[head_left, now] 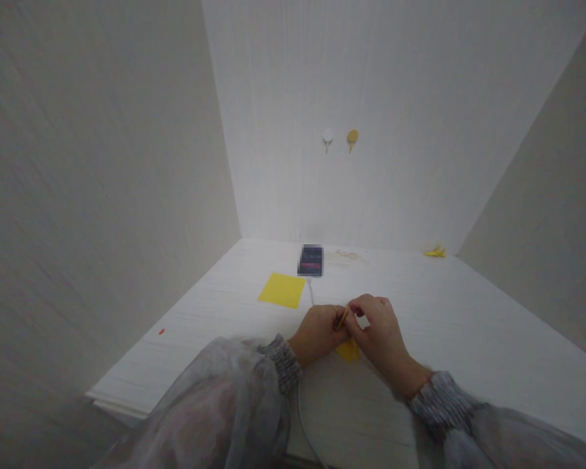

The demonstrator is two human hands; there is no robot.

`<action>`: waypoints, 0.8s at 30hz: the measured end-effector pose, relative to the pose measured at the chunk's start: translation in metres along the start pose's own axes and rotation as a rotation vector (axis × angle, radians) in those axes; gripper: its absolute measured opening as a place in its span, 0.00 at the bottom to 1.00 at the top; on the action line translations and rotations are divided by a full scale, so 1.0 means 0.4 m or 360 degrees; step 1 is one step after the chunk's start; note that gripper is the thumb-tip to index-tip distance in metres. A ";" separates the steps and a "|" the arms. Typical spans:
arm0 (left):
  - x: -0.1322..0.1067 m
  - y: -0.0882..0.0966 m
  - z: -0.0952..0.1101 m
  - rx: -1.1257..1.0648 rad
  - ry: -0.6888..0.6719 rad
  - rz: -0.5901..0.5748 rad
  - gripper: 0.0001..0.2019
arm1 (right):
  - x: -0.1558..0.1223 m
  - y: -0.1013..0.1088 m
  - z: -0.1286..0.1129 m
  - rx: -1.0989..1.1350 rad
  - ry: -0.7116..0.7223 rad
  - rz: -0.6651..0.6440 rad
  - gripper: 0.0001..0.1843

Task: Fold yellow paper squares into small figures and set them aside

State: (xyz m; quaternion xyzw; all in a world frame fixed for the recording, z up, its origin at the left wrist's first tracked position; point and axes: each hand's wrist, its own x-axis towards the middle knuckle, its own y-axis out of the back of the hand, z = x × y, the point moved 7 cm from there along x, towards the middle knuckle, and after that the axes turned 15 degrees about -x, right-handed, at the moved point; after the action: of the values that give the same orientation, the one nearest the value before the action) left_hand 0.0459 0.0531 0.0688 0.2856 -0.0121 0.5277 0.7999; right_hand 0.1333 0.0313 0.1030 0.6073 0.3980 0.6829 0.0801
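Both my hands meet over the white table, gripping one piece of folded yellow paper [348,351]. My left hand [321,333] is closed round its left side, with a narrow folded strip sticking up between the fingers. My right hand [379,333] pinches the strip's upper end between thumb and fingertips. Part of the paper hangs below the hands; the rest is hidden behind my fingers. A flat square sheet of yellow paper [282,290] lies on the table just beyond my left hand.
A phone-like device with a blurred screen [311,260] lies near the back wall, a white cable [303,417] running from it toward me. A folded yellow paper piece [435,251] sits at the back right. Two hooks [352,137] hang on the wall. A red scrap [161,331] lies left.
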 end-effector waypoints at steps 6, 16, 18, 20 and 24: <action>0.001 -0.005 -0.003 -0.0074 0.0064 -0.0051 0.06 | -0.002 0.009 -0.004 -0.0066 0.0030 0.0072 0.03; 0.000 -0.025 -0.051 -0.0566 0.0232 -0.0113 0.09 | 0.002 0.009 0.046 0.0381 -0.0157 -0.0011 0.07; 0.000 -0.034 -0.072 -0.0833 0.0329 -0.0126 0.12 | -0.002 -0.019 0.056 0.0713 -0.0187 -0.0193 0.10; -0.001 -0.044 -0.091 -0.1032 0.0404 -0.0146 0.13 | -0.012 -0.050 0.056 0.1011 -0.0202 -0.0395 0.11; -0.002 -0.050 -0.108 -0.1098 0.0416 -0.0165 0.11 | -0.028 -0.082 0.051 0.1267 -0.0282 -0.0598 0.09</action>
State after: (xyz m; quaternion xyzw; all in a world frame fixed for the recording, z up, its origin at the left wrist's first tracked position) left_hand 0.0504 0.0672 0.0233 -0.0704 -0.0726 0.4834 0.8695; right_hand 0.1421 0.0559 0.0723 0.5641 0.7249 0.3955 -0.0034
